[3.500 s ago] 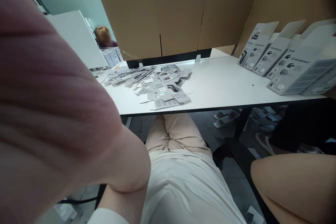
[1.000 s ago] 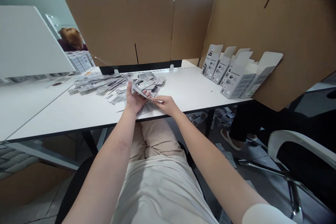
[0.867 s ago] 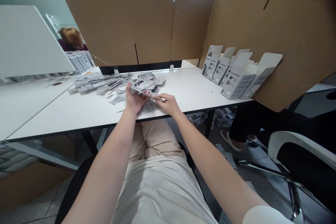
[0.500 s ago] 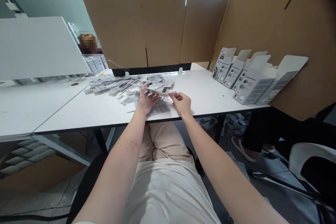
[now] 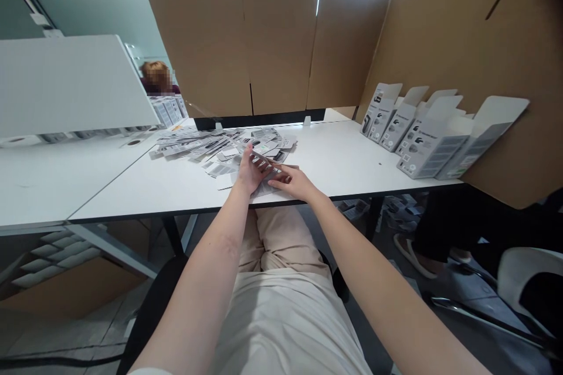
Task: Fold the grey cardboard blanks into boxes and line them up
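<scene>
Near the front edge of the table, my left hand [image 5: 251, 174] grips a flat folding carton [image 5: 261, 157], thumb up and fingers beneath it. The carton is seen almost edge-on, so its printing is mostly hidden. My right hand [image 5: 292, 180] is at the carton's right side, its fingers bent around the edge. Behind and to the left of both hands spreads a loose pile of flattened printed cartons [image 5: 189, 145]. A few of these lie under my hands.
Several erected cartons with raised flaps [image 5: 428, 143] stand at the table's right. Cardboard panels [image 5: 281, 35] rise behind and to the right. A white panel [image 5: 70, 85] stands left, with a person [image 5: 158, 77] beyond. Flat cartons lie on the floor [image 5: 400, 211]; a chair [image 5: 523, 272] is at right.
My right hand has moved left and lower along the carton, closer to my left hand. The carton has tilted, its right end dropping. The view has shifted slightly.
</scene>
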`<state>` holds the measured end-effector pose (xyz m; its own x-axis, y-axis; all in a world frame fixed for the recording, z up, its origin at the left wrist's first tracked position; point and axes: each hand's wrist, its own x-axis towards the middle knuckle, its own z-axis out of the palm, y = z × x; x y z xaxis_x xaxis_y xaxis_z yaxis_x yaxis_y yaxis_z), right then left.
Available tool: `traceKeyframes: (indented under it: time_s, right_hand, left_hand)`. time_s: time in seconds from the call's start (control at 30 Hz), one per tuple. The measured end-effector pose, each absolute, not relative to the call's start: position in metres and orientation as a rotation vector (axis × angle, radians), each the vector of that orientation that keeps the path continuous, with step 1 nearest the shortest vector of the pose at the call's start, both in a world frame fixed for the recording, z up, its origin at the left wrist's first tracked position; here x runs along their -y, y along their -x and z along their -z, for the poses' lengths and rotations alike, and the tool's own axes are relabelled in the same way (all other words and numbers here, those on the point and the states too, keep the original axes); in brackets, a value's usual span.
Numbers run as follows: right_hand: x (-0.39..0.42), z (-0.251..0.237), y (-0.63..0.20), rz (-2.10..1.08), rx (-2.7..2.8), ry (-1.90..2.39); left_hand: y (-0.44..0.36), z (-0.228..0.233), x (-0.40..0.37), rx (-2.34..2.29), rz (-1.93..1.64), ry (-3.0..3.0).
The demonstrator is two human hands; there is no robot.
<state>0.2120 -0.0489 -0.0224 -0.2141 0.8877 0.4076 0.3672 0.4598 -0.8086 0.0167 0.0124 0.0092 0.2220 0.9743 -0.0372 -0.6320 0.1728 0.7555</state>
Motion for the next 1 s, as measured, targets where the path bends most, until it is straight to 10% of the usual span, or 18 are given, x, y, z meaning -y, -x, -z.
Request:
traceKeyframes:
  time_s: [1.0]
  right_hand:
    - [0.041,-0.014,-0.210,-0.960,1.681,1.073]
  left_hand:
    - [-0.028,-0.032,-0.029,-0.615,-1.604,-0.630]
